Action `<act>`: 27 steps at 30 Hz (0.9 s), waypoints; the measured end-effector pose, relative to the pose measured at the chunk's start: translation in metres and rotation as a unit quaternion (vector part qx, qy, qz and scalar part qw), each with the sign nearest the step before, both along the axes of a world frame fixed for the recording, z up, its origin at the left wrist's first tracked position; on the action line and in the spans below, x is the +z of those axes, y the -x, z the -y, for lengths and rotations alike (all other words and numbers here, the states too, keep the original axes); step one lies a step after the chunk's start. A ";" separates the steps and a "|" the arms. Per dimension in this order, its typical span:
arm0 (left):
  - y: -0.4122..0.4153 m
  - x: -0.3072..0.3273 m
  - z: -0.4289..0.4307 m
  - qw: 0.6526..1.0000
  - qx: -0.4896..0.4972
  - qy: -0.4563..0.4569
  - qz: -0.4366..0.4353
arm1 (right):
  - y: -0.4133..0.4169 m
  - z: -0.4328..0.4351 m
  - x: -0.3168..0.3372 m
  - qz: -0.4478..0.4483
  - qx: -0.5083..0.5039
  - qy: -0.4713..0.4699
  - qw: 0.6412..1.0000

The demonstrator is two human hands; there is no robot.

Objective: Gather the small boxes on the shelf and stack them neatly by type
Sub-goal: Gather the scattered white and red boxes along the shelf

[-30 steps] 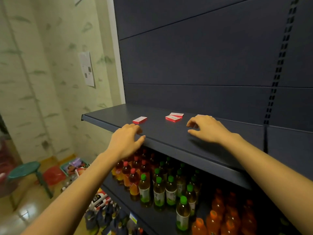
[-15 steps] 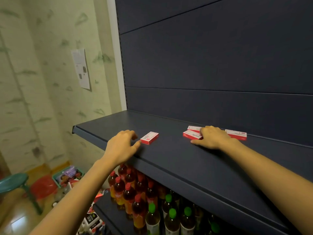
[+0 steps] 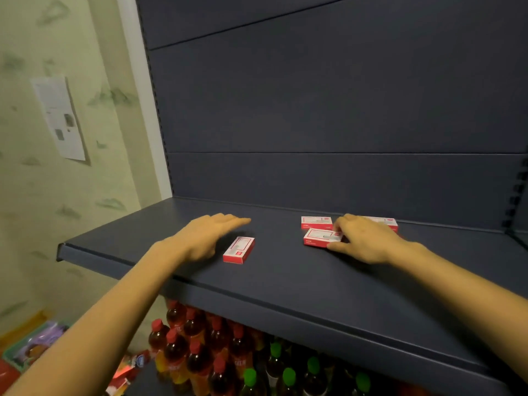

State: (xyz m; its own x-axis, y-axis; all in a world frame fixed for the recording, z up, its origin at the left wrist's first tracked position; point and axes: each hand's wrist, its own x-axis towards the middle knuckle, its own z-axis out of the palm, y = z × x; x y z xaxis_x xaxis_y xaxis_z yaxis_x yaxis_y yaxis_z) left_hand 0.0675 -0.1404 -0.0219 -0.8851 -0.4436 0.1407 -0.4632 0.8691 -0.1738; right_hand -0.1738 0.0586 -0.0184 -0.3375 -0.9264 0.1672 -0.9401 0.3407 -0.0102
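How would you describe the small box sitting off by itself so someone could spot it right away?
On the dark shelf above the bottles, look beside the left hand. The lone box lies flat there, red and white, pointing front to back, while the other boxes cluster by the right hand.

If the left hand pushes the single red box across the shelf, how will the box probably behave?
The single red box lies flat on its broad face, so it will probably slide, not tip or roll. It looks like thin cardboard, likely light. The shelf looks smooth, so it may spin if the left hand pushes off-centre.
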 end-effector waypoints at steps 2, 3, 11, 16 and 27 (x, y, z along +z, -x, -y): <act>0.009 0.002 0.005 0.997 -0.055 0.014 0.061 | -0.009 -0.009 0.000 0.000 -0.013 0.009 1.000; 0.012 0.001 0.007 0.993 -0.078 0.015 0.086 | -0.014 -0.014 0.000 0.000 -0.021 0.015 1.000; 0.022 0.017 0.015 0.978 -0.167 -0.033 0.119 | -0.043 -0.059 -0.006 0.022 -0.106 0.056 0.993; 0.044 0.010 -0.012 0.967 -0.218 -0.124 0.044 | -0.051 -0.104 -0.010 0.019 -0.158 0.086 0.984; 0.136 0.013 -0.144 0.892 -0.381 -0.194 -0.145 | -0.044 -0.246 -0.012 0.003 -0.256 0.163 0.953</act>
State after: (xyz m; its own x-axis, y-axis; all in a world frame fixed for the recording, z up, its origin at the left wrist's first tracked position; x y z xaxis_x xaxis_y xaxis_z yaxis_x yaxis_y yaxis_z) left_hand -0.0682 0.0033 -0.0085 -0.9015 0.2061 0.3804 0.3111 0.9198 0.2391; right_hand -0.1300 0.3051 -0.0307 -0.7333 -0.5390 0.4144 -0.6510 0.7326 -0.1990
